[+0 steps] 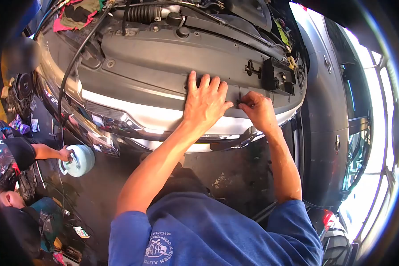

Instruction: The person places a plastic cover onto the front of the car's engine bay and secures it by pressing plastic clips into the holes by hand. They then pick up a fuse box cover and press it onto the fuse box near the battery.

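Observation:
A black plastic cover [155,57] spans the front of a car's engine bay, above the silver front edge. My left hand [207,99] lies on the cover near its front edge, palm down with the fingers apart. Just to its right, my right hand [258,108] has its fingers pinched together at the cover's edge, on something small and dark that I cannot make out. A black open tray [278,79] sits at the cover's right end, with small black clips [252,69] beside it.
A co-worker [13,155] is low at the left, one hand on a light blue container [80,160]. A black cable [71,66] crosses the car's left front. Cloths [77,15] lie at the upper left. A dark car [326,111] stands close on the right.

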Available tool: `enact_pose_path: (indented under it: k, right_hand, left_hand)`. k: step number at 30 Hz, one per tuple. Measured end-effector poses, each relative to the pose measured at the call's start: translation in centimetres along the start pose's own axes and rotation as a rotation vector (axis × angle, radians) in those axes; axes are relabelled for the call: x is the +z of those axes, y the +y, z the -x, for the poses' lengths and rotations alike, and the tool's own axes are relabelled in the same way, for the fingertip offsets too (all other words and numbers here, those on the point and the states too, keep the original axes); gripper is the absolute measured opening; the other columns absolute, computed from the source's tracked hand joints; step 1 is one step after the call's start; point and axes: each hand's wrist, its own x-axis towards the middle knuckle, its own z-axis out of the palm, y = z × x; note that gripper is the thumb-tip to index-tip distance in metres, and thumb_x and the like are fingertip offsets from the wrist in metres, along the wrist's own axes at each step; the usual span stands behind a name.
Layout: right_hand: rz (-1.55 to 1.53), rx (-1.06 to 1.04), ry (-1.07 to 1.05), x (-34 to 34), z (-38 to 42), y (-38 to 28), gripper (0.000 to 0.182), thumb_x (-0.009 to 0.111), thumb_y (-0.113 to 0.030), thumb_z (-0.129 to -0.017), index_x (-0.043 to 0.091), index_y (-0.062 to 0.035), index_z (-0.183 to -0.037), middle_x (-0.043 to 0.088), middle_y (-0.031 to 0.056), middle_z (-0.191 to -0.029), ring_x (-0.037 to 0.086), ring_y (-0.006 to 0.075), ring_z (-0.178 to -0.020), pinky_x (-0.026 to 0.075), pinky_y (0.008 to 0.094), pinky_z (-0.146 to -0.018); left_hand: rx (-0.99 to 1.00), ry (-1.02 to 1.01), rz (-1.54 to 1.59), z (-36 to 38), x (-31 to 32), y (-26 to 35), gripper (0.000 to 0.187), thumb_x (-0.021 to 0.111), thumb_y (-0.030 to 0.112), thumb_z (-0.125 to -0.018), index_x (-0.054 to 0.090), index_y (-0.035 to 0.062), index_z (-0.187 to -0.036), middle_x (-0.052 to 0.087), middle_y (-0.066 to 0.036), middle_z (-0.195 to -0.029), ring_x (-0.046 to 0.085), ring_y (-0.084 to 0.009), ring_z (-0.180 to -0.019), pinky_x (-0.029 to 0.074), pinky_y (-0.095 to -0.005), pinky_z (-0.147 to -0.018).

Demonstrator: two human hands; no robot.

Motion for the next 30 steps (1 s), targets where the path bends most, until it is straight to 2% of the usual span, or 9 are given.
enact_pose_path:
  k: [2, 5, 9, 12, 15, 19, 23, 27, 30]
  right_hand:
    - [0.051, -0.016, -0.005, 0.0, -0.2, -0.1, 0.02, 0.08, -0.007, -0.081, 0.069, 0.0014, -0.096, 0.072, 0.0158, -0.09, 0.072, 0.0276, -0.081, 0.057, 0.0371, -0.074]
    - [0.085, -0.092, -0.04, -0.2, -0.5, -0.3, 0.016, 0.073, -0.006, -0.08, 0.069, -0.0007, -0.094, 0.069, 0.0182, -0.091, 0.069, 0.0376, -0.087, 0.055, 0.0435, -0.077]
    - [0.132, -0.169, -0.083, -0.6, -1.0, -0.9, 0.015, 0.073, -0.007, -0.08, 0.066, 0.0001, -0.091, 0.067, 0.0191, -0.091, 0.067, 0.0405, -0.087, 0.052, 0.0467, -0.075]
    - [0.267, -0.126, -0.128, -0.7, -1.1, -1.5, 0.019, 0.075, -0.012, -0.084, 0.067, 0.0016, -0.094, 0.066, 0.0212, -0.089, 0.066, 0.041, -0.085, 0.05, 0.0461, -0.074]
    - [0.226, -0.117, -0.117, -0.5, -1.6, -1.4, 0.016, 0.072, -0.009, -0.084, 0.069, 0.0042, -0.094, 0.07, 0.0208, -0.09, 0.069, 0.0341, -0.082, 0.052, 0.04, -0.075]
    - [0.11, -0.041, -0.073, -0.2, -1.6, 0.0, 0.012, 0.07, -0.006, -0.085, 0.067, 0.0048, -0.089, 0.071, 0.0178, -0.085, 0.069, 0.0276, -0.074, 0.053, 0.0377, -0.071]
    - [0.165, -0.068, 0.063, 1.1, -0.5, -0.6, 0.011, 0.071, -0.006, -0.086, 0.066, 0.0042, -0.087, 0.071, 0.0157, -0.081, 0.068, 0.0234, -0.073, 0.052, 0.0367, -0.07]
    - [0.084, -0.036, 0.078, 1.8, -0.7, 1.6, 0.011, 0.069, -0.007, -0.088, 0.068, 0.0046, -0.088, 0.07, 0.0124, -0.073, 0.065, 0.0148, -0.066, 0.05, 0.0329, -0.062]
    - [-0.002, 0.074, 0.044, 1.4, -0.4, 0.6, 0.015, 0.072, -0.011, -0.089, 0.07, 0.0034, -0.09, 0.07, 0.0103, -0.073, 0.063, 0.0146, -0.065, 0.05, 0.0321, -0.062]
  left_hand:
    - [-0.005, 0.007, 0.021, 0.0, 0.0, 0.0, 0.055, 0.073, 0.052, -0.085, 0.065, 0.0093, -0.118, 0.062, -0.007, -0.122, 0.052, -0.0272, -0.124, 0.028, -0.0629, -0.114]
    - [0.0, 0.006, 0.029, 0.1, 0.0, -0.1, 0.054, 0.073, 0.052, -0.085, 0.065, 0.0093, -0.117, 0.062, -0.007, -0.122, 0.052, -0.0276, -0.123, 0.028, -0.0632, -0.114]
    - [0.018, 0.033, -0.048, 0.0, 0.6, -0.1, 0.056, 0.072, 0.056, -0.083, 0.065, 0.0111, -0.115, 0.061, -0.006, -0.115, 0.053, -0.0269, -0.118, 0.03, -0.0627, -0.112]
    - [0.033, 0.068, -0.025, 0.0, 0.7, -0.5, 0.054, 0.075, 0.058, -0.077, 0.072, 0.0098, -0.102, 0.063, -0.008, -0.102, 0.056, -0.0281, -0.108, 0.031, -0.0647, -0.109]
    - [0.028, 0.166, -0.097, 0.3, 1.8, -0.3, 0.054, 0.07, 0.059, -0.081, 0.072, 0.0101, -0.104, 0.066, -0.009, -0.103, 0.057, -0.0295, -0.112, 0.029, -0.0668, -0.113]
    - [-0.006, 0.075, -0.09, 0.2, 0.6, 0.1, 0.057, 0.069, 0.059, -0.083, 0.073, 0.0101, -0.112, 0.067, -0.007, -0.111, 0.057, -0.0292, -0.115, 0.026, -0.0649, -0.116]
    - [-0.018, 0.121, -0.101, 0.4, 0.8, 0.2, 0.055, 0.07, 0.057, -0.083, 0.073, 0.0106, -0.111, 0.068, -0.007, -0.111, 0.057, -0.0292, -0.116, 0.026, -0.064, -0.116]
    - [-0.016, 0.123, -0.122, 0.7, 0.6, 0.3, 0.055, 0.071, 0.058, -0.081, 0.073, 0.0107, -0.11, 0.068, -0.008, -0.11, 0.057, -0.0289, -0.116, 0.028, -0.064, -0.115]
    - [0.007, 0.054, -0.079, 0.4, 0.2, 0.4, 0.055, 0.072, 0.059, -0.079, 0.073, 0.0116, -0.107, 0.067, -0.008, -0.106, 0.057, -0.0281, -0.111, 0.032, -0.0638, -0.11]
